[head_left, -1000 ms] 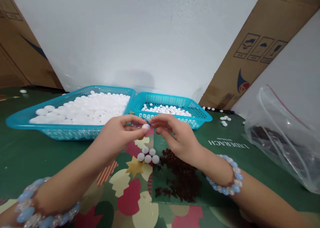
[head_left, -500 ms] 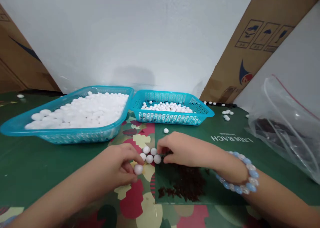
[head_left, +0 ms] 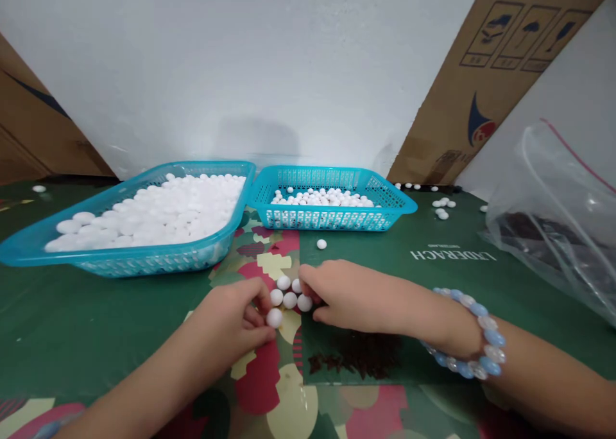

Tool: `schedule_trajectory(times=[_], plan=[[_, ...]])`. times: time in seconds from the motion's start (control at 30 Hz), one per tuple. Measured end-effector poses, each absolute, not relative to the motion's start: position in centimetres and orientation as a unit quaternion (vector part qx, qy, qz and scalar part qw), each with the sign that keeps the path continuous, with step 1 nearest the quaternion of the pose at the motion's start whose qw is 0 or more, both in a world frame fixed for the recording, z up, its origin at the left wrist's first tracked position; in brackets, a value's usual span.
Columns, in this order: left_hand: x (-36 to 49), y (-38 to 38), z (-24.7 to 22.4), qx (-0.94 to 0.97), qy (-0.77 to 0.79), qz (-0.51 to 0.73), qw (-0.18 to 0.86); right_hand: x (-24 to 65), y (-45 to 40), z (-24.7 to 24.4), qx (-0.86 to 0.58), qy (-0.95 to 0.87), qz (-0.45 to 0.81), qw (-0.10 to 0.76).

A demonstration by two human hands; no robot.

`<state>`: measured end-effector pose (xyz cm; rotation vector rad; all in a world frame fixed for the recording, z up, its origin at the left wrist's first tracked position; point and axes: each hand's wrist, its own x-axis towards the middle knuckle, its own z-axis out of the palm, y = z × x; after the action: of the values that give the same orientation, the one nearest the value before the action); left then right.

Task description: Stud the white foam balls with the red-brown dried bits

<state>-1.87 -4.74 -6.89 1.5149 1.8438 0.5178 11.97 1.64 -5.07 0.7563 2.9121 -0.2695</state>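
Several small white balls (head_left: 289, 300) lie in a tight cluster on the patterned mat. My left hand (head_left: 243, 314) is closed, with a white ball (head_left: 274, 318) between thumb and fingertips at the cluster's near left edge. From the other side, my right hand (head_left: 332, 296) reaches in with curled fingers, its tips against the balls at the right of the cluster. Whatever those fingers may pinch is hidden. Just below my right hand lies a pile of small dark brown, pointed pieces (head_left: 368, 357). A single white ball (head_left: 321, 244) sits beyond my right hand.
A large blue basket (head_left: 158, 260) heaped with white balls stands at the left. Beside it is a smaller blue basket (head_left: 332, 222) with smaller-looking white balls. A clear plastic bag (head_left: 543, 189) with dark contents is at the right. Loose balls (head_left: 441, 214) lie near the cardboard (head_left: 433, 118).
My left hand has moved slightly right, bringing its white ball up to the cluster. My right hand stays at the cluster's right side, its fingers curled in closer. The view has shifted a little.
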Motion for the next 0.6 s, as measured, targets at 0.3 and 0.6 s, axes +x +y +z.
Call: schedule_trajectory(times=[0.3,0.6], plan=[[-1.84,-4.59,-6.97,0.580,0.716,0.193,0.336,11.80,1.69,-5.23,0.254,0.961,-0.098,0.044],[-1.63,-4.68,-7.25,0.593,0.711,0.197,0.322,11.59,1.56,-5.34,0.262,0.960,-0.091,0.032]])
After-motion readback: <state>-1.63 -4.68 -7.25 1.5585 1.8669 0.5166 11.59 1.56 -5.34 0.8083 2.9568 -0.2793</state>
